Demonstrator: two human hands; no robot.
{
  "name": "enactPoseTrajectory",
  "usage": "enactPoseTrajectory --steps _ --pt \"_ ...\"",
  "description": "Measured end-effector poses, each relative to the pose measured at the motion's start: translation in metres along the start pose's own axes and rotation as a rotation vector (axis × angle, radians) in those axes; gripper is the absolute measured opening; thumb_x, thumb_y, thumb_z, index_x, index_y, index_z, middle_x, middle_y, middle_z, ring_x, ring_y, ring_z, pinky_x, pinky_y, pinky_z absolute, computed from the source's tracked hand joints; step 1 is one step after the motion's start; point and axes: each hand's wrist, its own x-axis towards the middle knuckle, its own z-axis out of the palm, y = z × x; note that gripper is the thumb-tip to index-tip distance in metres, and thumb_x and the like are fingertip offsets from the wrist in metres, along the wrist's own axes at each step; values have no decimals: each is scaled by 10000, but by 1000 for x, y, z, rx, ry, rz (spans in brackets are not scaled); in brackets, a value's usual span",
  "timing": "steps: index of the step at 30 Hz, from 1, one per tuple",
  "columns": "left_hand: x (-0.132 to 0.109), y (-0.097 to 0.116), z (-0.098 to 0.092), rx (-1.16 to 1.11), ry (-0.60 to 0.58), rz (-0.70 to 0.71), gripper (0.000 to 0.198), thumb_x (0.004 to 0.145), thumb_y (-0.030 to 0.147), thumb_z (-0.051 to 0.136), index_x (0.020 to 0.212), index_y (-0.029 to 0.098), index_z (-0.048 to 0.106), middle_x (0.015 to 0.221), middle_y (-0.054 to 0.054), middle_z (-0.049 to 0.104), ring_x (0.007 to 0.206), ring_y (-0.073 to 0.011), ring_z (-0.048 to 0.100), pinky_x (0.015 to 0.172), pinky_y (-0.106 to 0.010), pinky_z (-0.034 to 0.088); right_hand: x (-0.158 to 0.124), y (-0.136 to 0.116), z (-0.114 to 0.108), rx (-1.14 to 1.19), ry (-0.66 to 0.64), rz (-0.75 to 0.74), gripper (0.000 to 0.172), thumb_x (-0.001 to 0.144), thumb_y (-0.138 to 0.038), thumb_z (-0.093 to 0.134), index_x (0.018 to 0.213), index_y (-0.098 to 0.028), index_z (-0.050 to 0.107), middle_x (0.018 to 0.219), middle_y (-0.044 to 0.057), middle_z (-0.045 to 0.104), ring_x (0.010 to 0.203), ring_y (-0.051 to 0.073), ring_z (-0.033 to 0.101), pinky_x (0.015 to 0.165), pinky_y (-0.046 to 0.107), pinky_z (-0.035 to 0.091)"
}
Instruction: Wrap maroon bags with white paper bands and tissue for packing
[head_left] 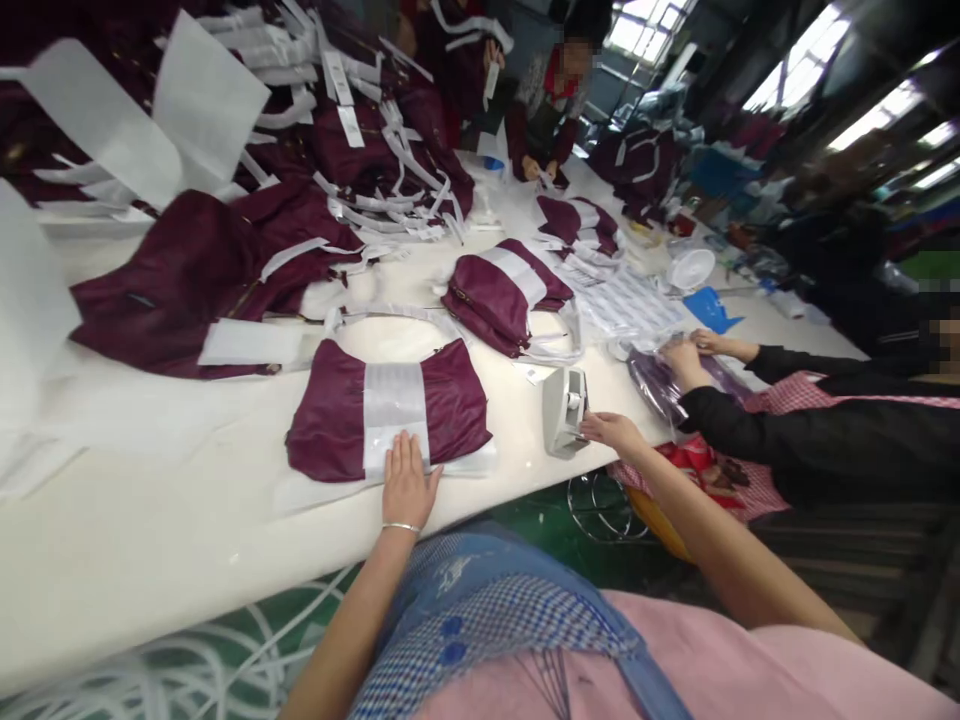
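Note:
A maroon bag point(330, 420) lies on the white table with a pale translucent band point(394, 395) around its middle and a white sheet point(469, 462) under it. My left hand point(409, 485) rests flat on the band's near edge, fingers stretched out. To the right, my right hand point(615, 432) reaches to the grey tape dispenser point(561, 412). Its fingertips are at the dispenser's right side, pressed together; whatever they hold is too small to make out.
A second banded maroon bag point(495, 300) lies behind. More maroon bags point(202, 280) and white straps fill the back left. At right, a person's hands point(686, 360) handle a plastic-wrapped item point(652, 385). The table's front edge point(517, 500) runs beside me.

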Motion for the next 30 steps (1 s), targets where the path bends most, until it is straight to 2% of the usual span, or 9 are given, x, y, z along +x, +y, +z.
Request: enactPoseTrajectory --steps 3,7,10,13,17,20,23,27,30 --pt "-1 -1 -2 5 -7 12 692 946 436 405 1474 11 265 1557 -249 238 1467 -344 187 1165 -551 240 5 8 6 112 -25 90 110 820 -201 694 762 -115 657 773 138 741 758 198 726 762 281 614" --pt "0 -1 -5 -4 -19 20 683 951 441 389 1470 12 276 1554 -248 248 1468 -339 187 1170 -545 236 18 0 10 211 -94 220 89 854 -109 625 774 -84 655 767 154 736 731 185 723 736 256 616" --pt "0 -1 -6 -12 -27 18 679 952 442 380 1468 12 280 1554 -245 252 1469 -338 184 1172 -539 233 20 -5 7 266 -137 270 97 875 -110 602 804 -74 659 785 160 735 725 177 719 728 249 615" --pt "0 -2 -6 -8 -33 26 680 954 446 372 1478 27 264 1556 -237 252 1468 -338 186 1167 -544 243 9 -8 0 315 -136 263 107 899 -161 594 848 -91 657 845 137 740 733 155 714 740 238 610" --pt "0 -2 -6 -2 -31 37 681 959 449 370 1477 21 264 1557 -241 248 1470 -337 178 1172 -535 235 -28 -8 -11 408 -152 179 153 914 -234 583 930 -111 672 989 125 732 832 148 713 798 220 596" --pt "0 -2 -7 -3 -29 38 681 960 449 374 1477 21 263 1556 -243 248 1472 -336 173 1174 -531 231 -60 5 -14 451 -166 136 167 888 -265 615 957 -129 683 1048 129 723 942 183 706 858 250 588" --pt "1 -1 -7 -2 -30 39 683 960 449 375 1482 25 254 1558 -243 242 1472 -337 169 1173 -536 231 -79 31 -8 478 -155 144 126 836 -225 665 937 -153 691 1040 112 727 977 202 701 893 279 581" --pt "1 -2 -8 3 -37 49 685 963 452 373 1480 19 254 1556 -249 241 1473 -337 165 1174 -534 230 -77 67 10 498 -72 173 142 767 -221 738 887 -158 693 961 94 736 904 195 716 874 287 591" --pt "0 -2 -9 -1 -41 48 682 963 456 371 1483 30 255 1557 -241 245 1473 -333 171 1173 -534 232 -66 82 22 418 13 73 260 717 -357 792 854 -163 687 887 89 738 842 200 723 837 305 605"
